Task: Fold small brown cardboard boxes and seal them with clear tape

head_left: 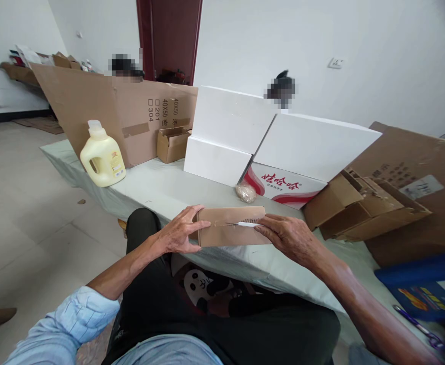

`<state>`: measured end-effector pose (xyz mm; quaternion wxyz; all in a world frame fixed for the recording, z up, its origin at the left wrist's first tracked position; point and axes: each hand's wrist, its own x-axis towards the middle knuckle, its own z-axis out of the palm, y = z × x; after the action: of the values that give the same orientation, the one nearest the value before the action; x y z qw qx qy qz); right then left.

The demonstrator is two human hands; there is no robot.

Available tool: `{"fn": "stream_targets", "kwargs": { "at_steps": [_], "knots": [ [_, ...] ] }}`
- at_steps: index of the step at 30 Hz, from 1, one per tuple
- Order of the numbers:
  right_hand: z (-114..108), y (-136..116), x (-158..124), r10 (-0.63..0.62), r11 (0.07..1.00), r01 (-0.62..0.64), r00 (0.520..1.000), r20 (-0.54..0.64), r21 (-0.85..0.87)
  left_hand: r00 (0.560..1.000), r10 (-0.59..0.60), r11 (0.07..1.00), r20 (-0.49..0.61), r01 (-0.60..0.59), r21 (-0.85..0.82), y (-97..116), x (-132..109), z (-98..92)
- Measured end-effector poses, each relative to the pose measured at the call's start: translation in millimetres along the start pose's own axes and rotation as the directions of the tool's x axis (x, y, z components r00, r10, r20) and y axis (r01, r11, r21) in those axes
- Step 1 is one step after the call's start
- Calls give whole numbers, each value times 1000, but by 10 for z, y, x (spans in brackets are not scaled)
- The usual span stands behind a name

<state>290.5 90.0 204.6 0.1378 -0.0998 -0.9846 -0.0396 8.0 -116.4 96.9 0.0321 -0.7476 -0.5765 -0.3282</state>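
Observation:
A small flat cardboard box is held at the table's near edge, above my lap. My left hand grips its left end, with a finger lying across the top face. In my right hand is a slim white utility knife, closed between thumb and fingers over the box's right end. Its thin tip points left and lies at the middle of the top face; whether it cuts into the surface I cannot tell. A crumpled clear plastic-wrapped bundle lies just beyond the box.
White boxes stand stacked on the cloth-covered table. A yellow detergent jug is at left, open cartons at right. Purple-handled scissors lie near a blue package. Two people's heads show behind the boxes.

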Motion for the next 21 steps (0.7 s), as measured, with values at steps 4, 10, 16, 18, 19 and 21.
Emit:
{"fn": "stream_targets", "kwargs": {
  "at_steps": [4,10,16,18,19,21],
  "knots": [
    [-28,-14,-27,-9,1000,9,1000,15,-11,1000,-5,999,-20,4,-45,-1,27,-64],
    [-78,-103,18,-30,999,30,1000,6,-32,999,-32,987,-1,31,-158,20,36,-270],
    [-74,-125,86,-78,995,77,997,-13,-57,999,-36,984,9,37,-172,36,20,-299],
    [-87,-125,103,-88,993,87,996,-11,-76,1000,-29,984,11,31,-175,29,17,-292],
    [-97,-122,109,-87,992,86,996,-3,-89,1000,-27,984,10,28,-178,24,14,-289],
    [-122,-113,121,-71,990,74,997,24,-118,1000,-24,982,8,25,-186,17,9,-287]
  ]
}}
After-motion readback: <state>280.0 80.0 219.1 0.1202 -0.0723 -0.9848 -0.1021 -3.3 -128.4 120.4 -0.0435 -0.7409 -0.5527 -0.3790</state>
